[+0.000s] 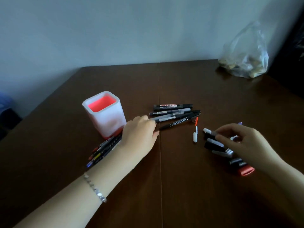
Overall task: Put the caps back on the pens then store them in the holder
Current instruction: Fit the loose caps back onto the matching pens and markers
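Note:
A white square holder (108, 122) with a red inside stands left of centre on the brown table. My left hand (139, 130) grips the end of a clear grey pen (166, 118). That pen lies in a group with a whiteboard marker (172, 106) and a black marker (177, 122). My right hand (241, 142) hovers with curled fingers over a pile of loose caps, among them a black cap (213, 144) and a red cap (246, 171). Whether it holds one is hidden. A white cap (195, 136) and an orange cap (196, 121) lie between my hands.
Several more pens (102, 151) lie against the holder's base, partly under my left forearm. A clear plastic bag (245, 63) sits at the table's far right corner. The wall runs along the far edge, and a seam (160, 170) splits the tabletop.

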The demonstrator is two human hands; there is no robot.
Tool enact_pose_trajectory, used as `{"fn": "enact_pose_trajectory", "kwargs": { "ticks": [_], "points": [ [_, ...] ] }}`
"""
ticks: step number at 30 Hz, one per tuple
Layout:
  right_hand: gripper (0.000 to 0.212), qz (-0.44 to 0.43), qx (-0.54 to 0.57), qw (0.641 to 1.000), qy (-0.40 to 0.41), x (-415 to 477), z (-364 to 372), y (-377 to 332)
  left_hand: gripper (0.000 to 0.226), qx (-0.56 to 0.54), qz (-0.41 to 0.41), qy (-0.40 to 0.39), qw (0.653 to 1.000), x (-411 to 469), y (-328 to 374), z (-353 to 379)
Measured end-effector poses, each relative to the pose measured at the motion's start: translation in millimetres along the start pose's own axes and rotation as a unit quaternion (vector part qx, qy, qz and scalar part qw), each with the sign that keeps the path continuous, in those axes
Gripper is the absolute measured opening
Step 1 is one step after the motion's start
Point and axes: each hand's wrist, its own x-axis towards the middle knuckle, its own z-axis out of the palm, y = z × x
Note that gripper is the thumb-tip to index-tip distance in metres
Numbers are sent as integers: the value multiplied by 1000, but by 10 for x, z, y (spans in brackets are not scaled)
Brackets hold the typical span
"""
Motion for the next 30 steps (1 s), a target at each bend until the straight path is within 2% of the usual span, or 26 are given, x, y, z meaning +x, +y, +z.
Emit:
{"fn": "enact_pose_trajectory", "kwargs": {
  "ticks": [3,10,16,18,21,23,27,30],
  "points": [
    [9,-4,25,1000,5,33,55,-69,32,39,-26,-43,998,-193,17,-16],
    [18,-23,61,998,1,25,203,-168,38,59,-64,-55,995,-285,80,69],
    [23,-24,78,997,9,9,226,-159,21,142,-70,-83,984,-323,192,70],
    [22,-21,79,997,9,13,226,-154,10,126,-45,-90,987,-314,209,20],
    [23,-20,74,997,8,14,236,-147,10,103,-31,-103,989,-316,212,-9],
    [23,-15,76,997,2,9,256,-149,21,105,-51,-80,990,-306,174,89],
    [16,-9,81,997,2,13,309,-151,28,94,-39,-49,994,-247,177,127],
    [9,7,146,989,27,57,301,-228,24,-40,-36,39,998,-213,147,89]
  ]
}}
